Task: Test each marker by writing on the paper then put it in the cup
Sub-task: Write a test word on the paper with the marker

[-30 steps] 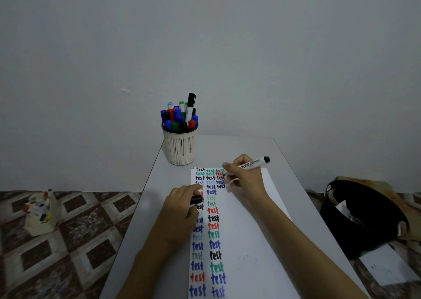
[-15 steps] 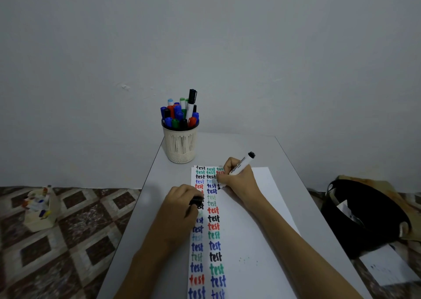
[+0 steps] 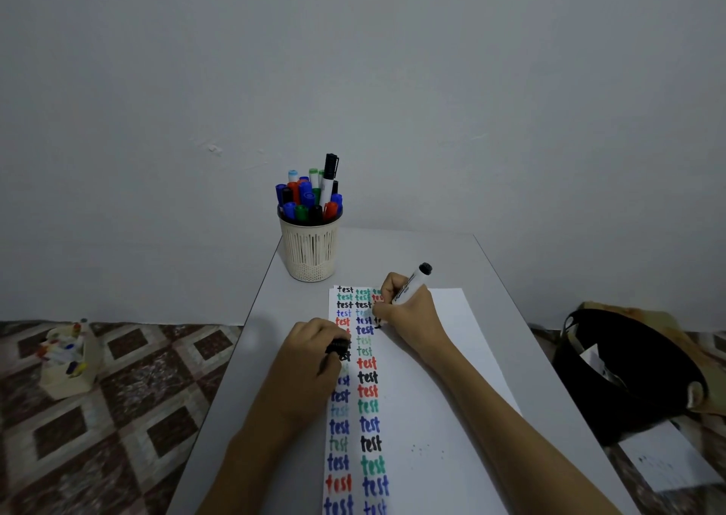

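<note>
While the right hand (image 3: 408, 314) pinches the marker (image 3: 408, 288) low on its barrel, with the tip down on the paper (image 3: 444, 357) beneath the fingers, the aim is probably one clear, legible word. The left hand (image 3: 310, 357) curls round the black cap (image 3: 338, 345) and rests on the paper just left of the writing grip (handy, as loose paper would slide). Light, even pressure should do. The cup (image 3: 310, 255) stands beyond the grip, at the table's (image 3: 491, 271) far end.
</note>
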{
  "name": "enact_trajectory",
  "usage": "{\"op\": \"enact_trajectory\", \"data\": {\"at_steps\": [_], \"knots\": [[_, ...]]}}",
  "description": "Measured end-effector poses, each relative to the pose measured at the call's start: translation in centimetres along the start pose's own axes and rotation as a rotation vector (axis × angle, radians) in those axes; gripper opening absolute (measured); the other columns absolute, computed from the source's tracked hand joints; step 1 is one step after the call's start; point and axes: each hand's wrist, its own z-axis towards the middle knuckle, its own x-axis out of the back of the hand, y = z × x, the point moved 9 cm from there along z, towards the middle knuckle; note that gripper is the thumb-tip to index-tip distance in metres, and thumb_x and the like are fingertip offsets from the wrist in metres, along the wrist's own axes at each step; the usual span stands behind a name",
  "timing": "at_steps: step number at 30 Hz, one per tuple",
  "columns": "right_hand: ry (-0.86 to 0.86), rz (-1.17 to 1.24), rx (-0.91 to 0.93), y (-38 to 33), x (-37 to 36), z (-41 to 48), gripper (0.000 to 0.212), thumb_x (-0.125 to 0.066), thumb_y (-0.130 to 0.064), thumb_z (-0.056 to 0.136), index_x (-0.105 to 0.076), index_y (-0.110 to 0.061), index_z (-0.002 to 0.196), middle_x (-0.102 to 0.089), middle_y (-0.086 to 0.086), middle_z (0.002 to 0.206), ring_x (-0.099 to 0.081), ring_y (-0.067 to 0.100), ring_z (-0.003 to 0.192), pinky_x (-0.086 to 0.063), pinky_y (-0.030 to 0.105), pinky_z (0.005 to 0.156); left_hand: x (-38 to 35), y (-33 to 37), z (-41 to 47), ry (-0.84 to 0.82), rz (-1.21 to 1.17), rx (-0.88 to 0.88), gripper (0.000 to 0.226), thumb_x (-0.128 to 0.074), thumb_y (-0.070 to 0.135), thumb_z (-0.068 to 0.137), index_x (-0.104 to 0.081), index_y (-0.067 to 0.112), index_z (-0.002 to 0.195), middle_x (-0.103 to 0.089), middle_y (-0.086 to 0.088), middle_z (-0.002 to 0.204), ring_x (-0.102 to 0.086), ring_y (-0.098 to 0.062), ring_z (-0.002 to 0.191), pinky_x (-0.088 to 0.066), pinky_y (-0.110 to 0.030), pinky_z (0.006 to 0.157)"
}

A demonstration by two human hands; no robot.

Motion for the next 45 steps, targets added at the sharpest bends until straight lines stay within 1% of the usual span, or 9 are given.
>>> {"op": "enact_trajectory", "data": {"at_steps": [3, 10, 16, 20, 25, 29, 33, 38, 45], "knots": [[0.006, 0.047, 0.008, 0.1, 0.2, 0.0, 0.033, -0.066, 0.005, 0.074, -0.044, -0.014, 0.059, -0.056, 0.013, 0.065, -0.064, 0.024, 0.069, -0.049, 0.03, 0.056, -0.1, 0.0, 0.0, -0.003, 0.003, -0.002, 0.029, -0.042, 0.021, 0.083, -0.062, 0.013, 0.103, -0.059, 0.001, 0.106, -0.05, -0.01, 0.098, -0.035, -0.008, 0.08], [-0.044, 0.021, -0.005, -0.2, -0.4, -0.3, 0.036, -0.063, 0.014, 0.077, -0.041, -0.009, 0.061, -0.054, 0.0, 0.059, -0.06, -0.003, 0.055, -0.044, 0.013, 0.047, 0.0, 0.1, 0.1, -0.004, 0.003, -0.008, 0.04, -0.033, 0.032, 0.084, -0.062, 0.012, 0.102, -0.06, 0.0, 0.105, -0.051, -0.011, 0.097, -0.039, -0.013, 0.081], [0.008, 0.069, -0.002, 0.0, 0.5, -0.2, 0.042, -0.065, 0.014, 0.072, -0.043, -0.017, 0.055, -0.051, 0.005, 0.06, -0.057, 0.017, 0.062, -0.048, 0.026, 0.053, 0.2, 0.1, 0.0, 0.014, -0.007, -0.009, 0.029, -0.041, 0.019, 0.083, -0.063, 0.013, 0.102, -0.06, 0.002, 0.105, -0.051, -0.011, 0.098, -0.044, -0.019, 0.083], [-0.008, 0.03, 0.002, -0.3, 0.1, -0.3, 0.038, -0.063, 0.014, 0.076, -0.04, -0.011, 0.06, -0.05, -0.001, 0.057, -0.056, 0.001, 0.053, -0.043, 0.016, 0.046, 0.2, 0.1, 0.1, 0.011, -0.002, -0.01, 0.029, -0.042, 0.017, 0.082, -0.062, 0.013, 0.102, -0.059, 0.002, 0.104, -0.05, -0.011, 0.098, -0.039, -0.012, 0.081], [0.002, 0.014, 0.002, -0.4, 0.3, -0.4, 0.037, -0.065, 0.012, 0.076, -0.041, -0.012, 0.06, -0.052, 0.001, 0.059, -0.059, 0.008, 0.059, -0.044, 0.017, 0.048, 0.1, 0.0, 0.0, 0.004, 0.009, -0.006, 0.029, -0.042, 0.017, 0.082, -0.063, 0.012, 0.102, -0.06, 0.0, 0.104, -0.051, -0.012, 0.097, -0.036, -0.01, 0.081], [-0.011, 0.024, 0.002, -0.6, 0.1, -0.5, 0.037, -0.063, 0.016, 0.074, -0.041, -0.01, 0.059, -0.049, 0.0, 0.056, -0.053, -0.001, 0.05, -0.042, 0.014, 0.046, 0.0, 0.1, 0.1, 0.001, 0.005, -0.003, 0.03, -0.041, 0.019, 0.083, -0.062, 0.013, 0.102, -0.06, 0.002, 0.106, -0.049, -0.01, 0.099, -0.036, -0.01, 0.082], [0.04, 0.067, -0.001, -0.4, 0.8, -0.5, 0.039, -0.063, 0.016, 0.076, -0.039, -0.01, 0.06, -0.052, 0.004, 0.061, -0.062, 0.008, 0.061, -0.049, 0.022, 0.05, 0.2, 0.0, 0.1, 0.01, 0.001, -0.003, 0.029, -0.041, 0.019, 0.083, -0.062, 0.013, 0.102, -0.06, 0.002, 0.105, -0.049, -0.01, 0.099, -0.034, -0.01, 0.082], [0.038, 0.05, -0.019, -0.5, 0.6, -0.6, 0.038, -0.063, 0.016, 0.076, -0.039, -0.009, 0.061, -0.05, 0.002, 0.058, -0.058, -0.001, 0.053, -0.045, 0.017, 0.047, 0.2, 0.2, 0.0, 0.014, 0.002, -0.018, 0.027, -0.043, 0.016, 0.082, -0.062, 0.013, 0.101, -0.06, 0.001, 0.104, -0.051, -0.012, 0.098, -0.041, -0.017, 0.083], [0.019, 0.068, -0.027, -0.6, 0.5, -0.8, 0.033, -0.062, 0.017, 0.075, -0.041, -0.006, 0.064, -0.051, 0.001, 0.057, -0.059, 0.0, 0.052, -0.045, 0.017, 0.047, 0.2, 0.2, 0.0, 0.002, 0.01, -0.011, 0.029, -0.042, 0.016, 0.082, -0.062, 0.013, 0.102, -0.06, 0.002, 0.105, -0.05, -0.011, 0.098, -0.033, -0.008, 0.081]]}}
